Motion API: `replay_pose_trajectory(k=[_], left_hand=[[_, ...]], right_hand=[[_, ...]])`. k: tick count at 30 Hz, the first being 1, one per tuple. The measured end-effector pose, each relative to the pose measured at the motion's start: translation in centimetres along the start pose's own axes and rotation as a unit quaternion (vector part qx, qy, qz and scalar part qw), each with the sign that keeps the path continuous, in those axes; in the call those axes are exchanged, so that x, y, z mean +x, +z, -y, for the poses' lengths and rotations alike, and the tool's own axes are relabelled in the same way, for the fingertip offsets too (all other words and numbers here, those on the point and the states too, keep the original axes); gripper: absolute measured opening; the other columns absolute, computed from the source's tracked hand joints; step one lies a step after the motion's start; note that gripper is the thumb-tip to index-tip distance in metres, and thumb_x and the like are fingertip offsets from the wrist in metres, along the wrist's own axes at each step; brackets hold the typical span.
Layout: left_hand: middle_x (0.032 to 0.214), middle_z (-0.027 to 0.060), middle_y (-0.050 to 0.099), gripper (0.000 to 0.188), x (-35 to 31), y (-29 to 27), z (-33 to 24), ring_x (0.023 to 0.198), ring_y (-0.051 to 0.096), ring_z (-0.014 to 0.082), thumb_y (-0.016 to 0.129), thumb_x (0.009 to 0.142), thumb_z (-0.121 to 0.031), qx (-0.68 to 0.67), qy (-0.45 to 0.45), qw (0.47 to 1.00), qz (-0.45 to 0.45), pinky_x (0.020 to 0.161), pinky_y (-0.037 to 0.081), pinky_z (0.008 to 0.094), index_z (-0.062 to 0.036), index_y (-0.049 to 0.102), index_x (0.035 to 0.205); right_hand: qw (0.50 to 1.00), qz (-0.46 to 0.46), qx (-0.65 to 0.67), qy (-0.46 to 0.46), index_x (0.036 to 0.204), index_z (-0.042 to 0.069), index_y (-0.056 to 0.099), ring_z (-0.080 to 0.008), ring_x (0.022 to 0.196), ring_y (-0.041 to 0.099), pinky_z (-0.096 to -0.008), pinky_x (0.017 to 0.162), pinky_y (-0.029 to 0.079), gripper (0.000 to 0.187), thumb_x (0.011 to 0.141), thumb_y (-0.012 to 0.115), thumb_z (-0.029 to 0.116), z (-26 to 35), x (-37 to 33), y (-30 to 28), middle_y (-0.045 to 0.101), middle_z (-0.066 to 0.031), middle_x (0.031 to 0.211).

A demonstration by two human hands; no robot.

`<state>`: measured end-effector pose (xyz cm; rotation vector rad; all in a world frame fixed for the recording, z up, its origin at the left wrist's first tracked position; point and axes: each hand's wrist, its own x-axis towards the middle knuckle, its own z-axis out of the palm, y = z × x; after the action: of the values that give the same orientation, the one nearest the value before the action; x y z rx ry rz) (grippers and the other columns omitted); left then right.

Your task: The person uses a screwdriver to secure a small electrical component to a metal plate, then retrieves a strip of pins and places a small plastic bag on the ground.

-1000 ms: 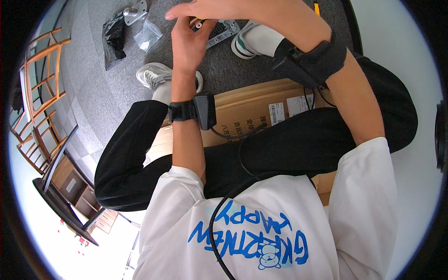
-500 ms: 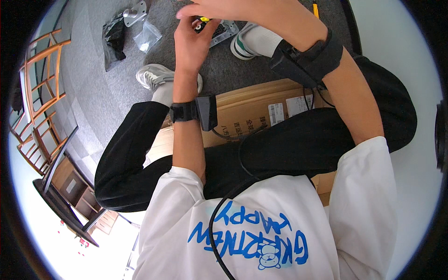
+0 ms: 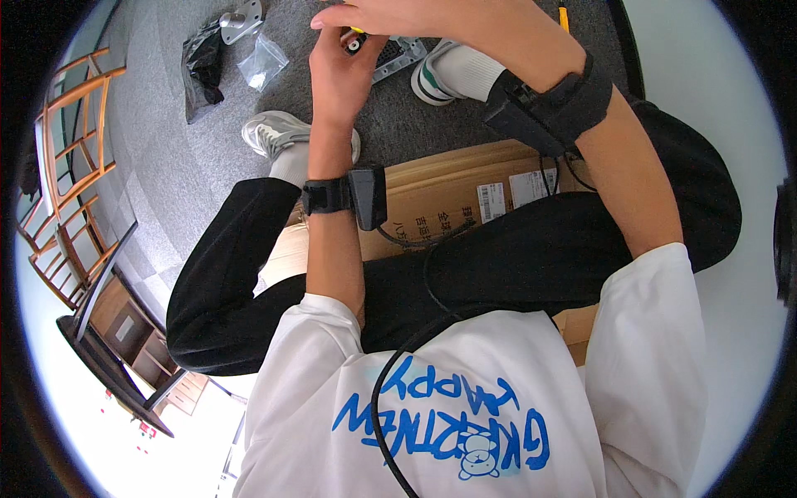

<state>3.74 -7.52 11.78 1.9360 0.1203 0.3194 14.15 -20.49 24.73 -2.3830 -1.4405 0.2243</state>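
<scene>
Both my hands work at the top edge, above the grey carpet. My left hand (image 3: 342,75) is closed, its thumb and fingers curled round a small black round part with a pale centre (image 3: 354,45) and a bit of yellow beside it; its kind is unclear. Over it reaches my right hand (image 3: 374,17), fingers pressed together and partly cut off by the edge; what they hold is hidden. Just beyond the left hand, a grey metal bracket with holes (image 3: 402,60) lies on the carpet by my right shoe (image 3: 428,79).
A metal plate with a post (image 3: 241,22), a black plastic bag (image 3: 202,66) and a clear bag (image 3: 262,62) lie at the far left. A yellow-handled tool (image 3: 564,18) is at the far right. Flattened cardboard (image 3: 415,207) lies under my legs. Wooden chairs (image 3: 83,100) stand left.
My hands have shifted very slightly, and less of the yellow piece shows between them. The things on the carpet have stayed put.
</scene>
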Motion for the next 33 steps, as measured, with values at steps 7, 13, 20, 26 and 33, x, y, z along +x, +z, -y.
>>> replay_pose_trajectory(k=[7, 13, 20, 26, 33], left_hand=[[0.108, 0.0058, 0.067, 0.031, 0.2, -0.8, 0.9, 0.100, 0.063, 0.0126, 0.070, 0.092, -0.006, -0.059, -0.015, 0.998, 0.002, 0.087, 0.051, 0.0288, 0.0013, 0.058, 0.119], [0.107, 0.0060, 0.067, 0.030, 0.1, -0.2, 1.1, 0.099, 0.063, 0.0119, 0.070, 0.091, -0.006, -0.100, -0.005, 0.995, -0.001, 0.085, 0.052, 0.0283, 0.0029, 0.059, 0.117], [0.104, 0.0072, 0.068, 0.028, 0.2, -0.2, 0.0, 0.095, 0.064, 0.0121, 0.070, 0.093, -0.011, -0.010, -0.037, 0.999, 0.007, 0.085, 0.051, 0.0297, 0.0032, 0.060, 0.115], [0.103, 0.0070, 0.069, 0.024, 0.1, -0.1, 1.9, 0.096, 0.065, 0.0135, 0.070, 0.093, -0.009, -0.072, 0.010, 0.997, -0.004, 0.086, 0.052, 0.0292, 0.0009, 0.061, 0.114], [0.104, 0.0063, 0.069, 0.024, -0.4, -0.6, 1.8, 0.098, 0.065, 0.0142, 0.069, 0.092, -0.005, -0.023, -0.018, 0.999, -0.013, 0.088, 0.052, 0.0297, 0.0007, 0.061, 0.114]], right_hand=[[0.979, -0.069, 0.054, -0.187, 0.088, -0.002, 0.070, -0.0362, 0.086, 0.070, -0.0423, 0.076, 0.056, 0.014, 0.076, 0.067, 0.005, -1.5, 0.4, 1.1, 0.071, -0.0208, 0.090], [0.996, -0.016, -0.003, -0.088, 0.089, -0.002, 0.070, -0.0351, 0.086, 0.071, -0.0396, 0.075, 0.056, 0.016, 0.076, 0.071, 0.007, -0.2, 0.2, 0.2, 0.071, -0.0209, 0.086], [0.990, -0.072, 0.040, -0.111, 0.091, -0.001, 0.069, -0.0354, 0.083, 0.070, -0.0415, 0.074, 0.056, 0.016, 0.079, 0.068, 0.010, -0.9, -0.9, 0.0, 0.070, -0.0202, 0.084], [0.985, -0.085, 0.010, -0.153, 0.085, -0.001, 0.069, -0.0362, 0.082, 0.070, -0.0417, 0.073, 0.056, 0.013, 0.078, 0.067, 0.010, -1.3, 0.4, 1.3, 0.070, -0.0194, 0.081], [0.999, 0.024, -0.033, 0.029, 0.082, -0.002, 0.069, -0.0360, 0.085, 0.071, -0.0414, 0.075, 0.057, 0.013, 0.077, 0.068, 0.010, 0.9, 0.0, -0.2, 0.071, -0.0205, 0.085]])
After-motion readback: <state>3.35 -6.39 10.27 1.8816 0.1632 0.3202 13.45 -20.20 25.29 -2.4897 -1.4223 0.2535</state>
